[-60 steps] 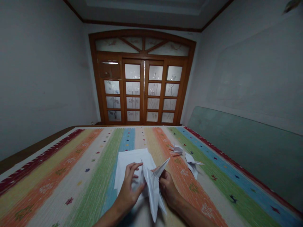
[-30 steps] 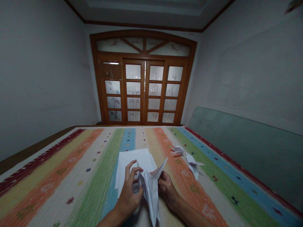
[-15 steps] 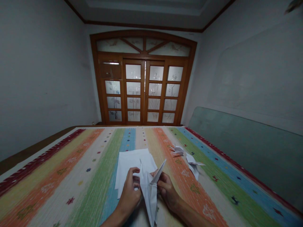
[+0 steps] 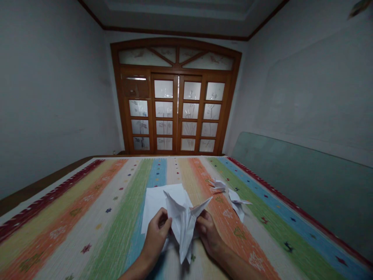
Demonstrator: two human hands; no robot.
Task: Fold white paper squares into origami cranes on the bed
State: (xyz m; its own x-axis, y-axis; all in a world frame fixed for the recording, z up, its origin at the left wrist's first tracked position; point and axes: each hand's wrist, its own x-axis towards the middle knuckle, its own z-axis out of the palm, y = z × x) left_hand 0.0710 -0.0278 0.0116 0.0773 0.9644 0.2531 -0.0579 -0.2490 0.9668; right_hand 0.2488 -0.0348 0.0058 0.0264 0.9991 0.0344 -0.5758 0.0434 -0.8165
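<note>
White folded paper (image 4: 183,227), its pointed flaps spread, is held at lower centre by the curled fingers of the left hand (image 4: 155,238). Fingers of the right hand (image 4: 208,234) are hidden behind it, so their grip cannot be told. Flat unfolded sheets (image 4: 155,206) lie beneath on a striped woven cover (image 4: 96,229); two folded paper figures (image 4: 230,196) are already laid at centre right.

The left hand (image 4: 155,233) and right hand (image 4: 209,235) are gripping a folded paper bird (image 4: 183,221) from either side, holding it over loose white paper sheets (image 4: 154,206). These are lying on a striped blanket (image 4: 96,217). Two more folded paper birds (image 4: 230,192) are resting on the blanket nearby to the right, while wooden glass-paneled doors (image 4: 175,112) are standing ahead.
</note>
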